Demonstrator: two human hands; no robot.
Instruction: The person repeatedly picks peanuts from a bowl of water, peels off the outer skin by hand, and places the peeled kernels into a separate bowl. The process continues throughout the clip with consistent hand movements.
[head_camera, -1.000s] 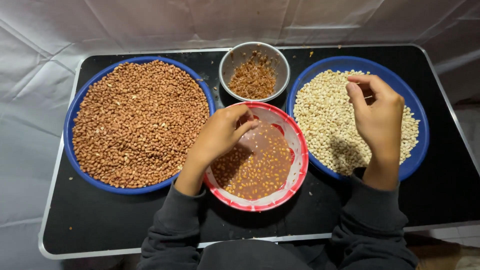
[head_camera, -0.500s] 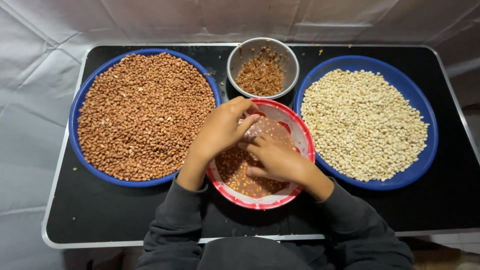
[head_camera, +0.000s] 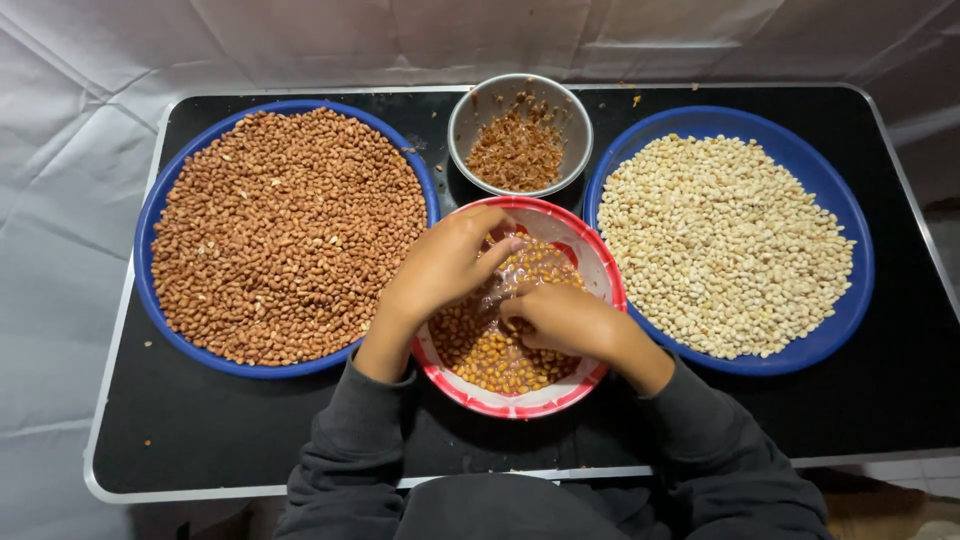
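**Both hands in the red-rimmed bowl of wet peanuts**

Nearest the camera are the person's dark grey sleeves (head_camera: 690, 440), which reach forward over the near edge of the black table (head_camera: 200, 420).

Just beyond them stands the red bowl (head_camera: 520, 403), white inside its red patterned rim, at the middle of the table. It holds peanuts (head_camera: 490, 350) lying in brownish water. Both hands are inside it. The right hand (head_camera: 565, 320) lies low over the right half of the bowl, its fingers curled down among the peanuts; whether they pinch one cannot be told, as the fingertips are hidden. The left hand (head_camera: 445, 262) comes in over the left rim, fingers bent and drawn close together, tips pointing toward the right hand. What it grips, if anything, does not show. The two hands nearly meet at the centre of the bowl.

To the left, touching the red bowl's rim, sits a wide blue dish (head_camera: 150, 215) heaped with red-brown, skin-on peanuts. To the right, also just beside the red bowl, a second blue dish (head_camera: 850, 210) holds pale, skinless peanuts.

Farthest off, between the two blue dishes and just behind the red bowl, a small metal bowl (head_camera: 470, 110) holds a pile of brown skins (head_camera: 515, 155).

A few skin flakes lie on the table near the metal bowl. White cloth (head_camera: 300, 40) surrounds the table.
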